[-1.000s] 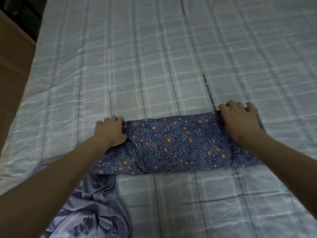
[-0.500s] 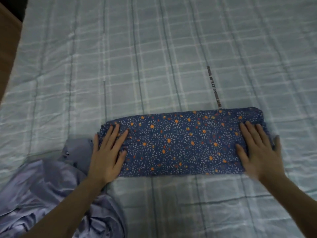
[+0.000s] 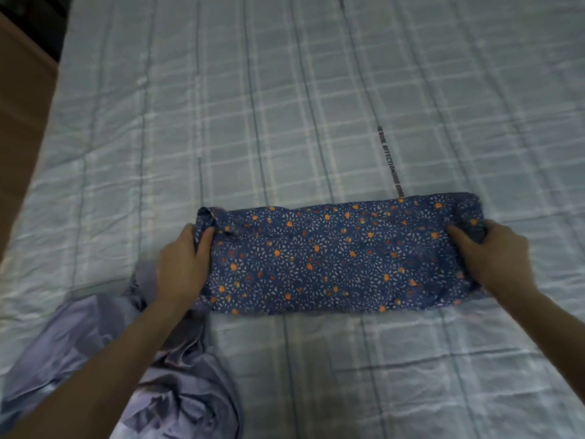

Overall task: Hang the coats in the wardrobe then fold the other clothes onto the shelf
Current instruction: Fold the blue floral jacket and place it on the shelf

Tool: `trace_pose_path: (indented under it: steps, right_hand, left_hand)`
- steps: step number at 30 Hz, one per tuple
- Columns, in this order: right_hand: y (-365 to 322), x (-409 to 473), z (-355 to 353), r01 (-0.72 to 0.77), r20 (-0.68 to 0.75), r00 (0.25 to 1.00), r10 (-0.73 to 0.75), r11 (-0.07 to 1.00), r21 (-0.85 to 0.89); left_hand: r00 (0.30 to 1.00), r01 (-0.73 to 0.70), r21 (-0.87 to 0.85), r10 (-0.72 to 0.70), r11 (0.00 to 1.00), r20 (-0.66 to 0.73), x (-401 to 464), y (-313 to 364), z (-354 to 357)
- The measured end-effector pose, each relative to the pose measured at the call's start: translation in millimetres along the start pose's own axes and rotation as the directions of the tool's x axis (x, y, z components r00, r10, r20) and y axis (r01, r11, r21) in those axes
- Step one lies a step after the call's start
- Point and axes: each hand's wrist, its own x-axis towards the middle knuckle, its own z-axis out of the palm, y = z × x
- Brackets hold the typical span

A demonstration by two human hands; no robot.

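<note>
So we've got the blue floral garment (image 3: 338, 258) folded down into a long strip on the bed (image 3: 285, 106), and we're gripping it at both short ends. Our left hand (image 3: 182, 264) has thumb and fingers curled round the left end, which is bunched up a bit just above the thumb. Our right hand (image 3: 497, 258) is pinching the right end the same way, fingers tucked under.

What could go wrong from here, as we see it: that bunched corner by the left grip looks loose, so if we lift or bring the ends together the layers could slide apart and the strip opens up again. Uneven pull between the two grips would skew the fold too.

The other snag is the crumpled lilac garment (image 3: 164, 391) lying right under our left wrist and touching the strip's near-left corner, easy to drag along by accident.

Room-wise we're fine: beyond both grips and between them toward us it's just open checked bedding. The bed's edge is well off to the left of the left grip, next to some brown furniture (image 3: 22, 106)
</note>
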Motion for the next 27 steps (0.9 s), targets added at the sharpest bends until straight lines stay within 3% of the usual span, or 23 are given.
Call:
trace_pose_path:
  steps: [2, 5, 7, 8, 10, 12, 13, 15, 18, 22, 24, 27]
  right_hand:
    - [9.1, 1.8, -2.8, 0.01, -0.021, 1.0, -0.01, 1.0, -0.005]
    - [20.3, -1.4, 4.2, -0.094, 0.023, 0.995, 0.093, 0.995, 0.035]
    - [19.2, -5.6, 8.1, -0.182, 0.049, 0.983, 0.178, 0.98, 0.084]
    - [17.2, -6.6, 6.9, -0.196, 0.06, 0.98, 0.191, 0.975, 0.101]
    - [13.1, -5.0, -1.3, -0.209, 0.109, 0.974, 0.197, 0.972, 0.108]
    - [12.1, 1.1, -11.7, -0.23, 0.202, 0.957, 0.207, 0.968, 0.101]
    - [11.8, 4.1, -17.6, -0.252, 0.253, 0.942, 0.22, 0.962, 0.102]
    - [13.2, 8.6, -26.7, -0.345, 0.342, 0.897, 0.282, 0.928, 0.141]
    - [15.1, 13.4, -33.7, -0.526, 0.516, 0.778, 0.36, 0.821, 0.22]
    - [-0.2, 13.3, -45.8, -0.649, 0.751, 0.596, 0.285, 0.721, 0.241]
    - [-24.6, 9.0, -63.7, -0.602, 0.777, 0.598, 0.198, 0.751, 0.272]
    - [-67.3, -5.1, -95.4, -0.445, 0.714, 0.695, 0.087, 0.832, 0.331]
  left_hand:
    - [1.0, -0.024, 0.09, 0.025, 0.996, -0.017, 7.7, -5.0, -0.6]
    - [0.996, 0.005, 0.215, -0.026, 0.977, 0.091, 7.7, -4.6, 11.7]
    - [1.0, -0.004, 0.163, 0.006, 0.987, -0.007, 1.5, 5.4, 12.7]
    - [0.992, -0.079, 0.131, 0.091, 0.988, -0.092, -4.0, 14.5, 10.1]
    - [0.914, -0.361, 0.083, 0.37, 0.929, -0.169, -23.7, 42.0, 5.8]
    - [0.792, -0.603, 0.052, 0.605, 0.796, -0.075, -53.1, 77.7, 14.8]
    - [0.756, -0.653, 0.048, 0.654, 0.756, -0.007, -66.4, 95.3, 24.4]
    - [0.753, -0.657, 0.073, 0.647, 0.75, 0.12, -81.5, 118.6, 54.0]
    - [0.81, -0.572, 0.18, 0.515, 0.8, 0.281, -76.4, 118.9, 99.8]
    - [0.817, -0.556, 0.259, 0.463, 0.79, 0.344, -70.3, 113.0, 119.3]
    - [0.818, -0.555, 0.275, 0.455, 0.785, 0.351, -68.4, 115.1, 116.6]
    - [0.818, -0.546, 0.286, 0.427, 0.787, 0.385, -67.2, 118.9, 114.8]
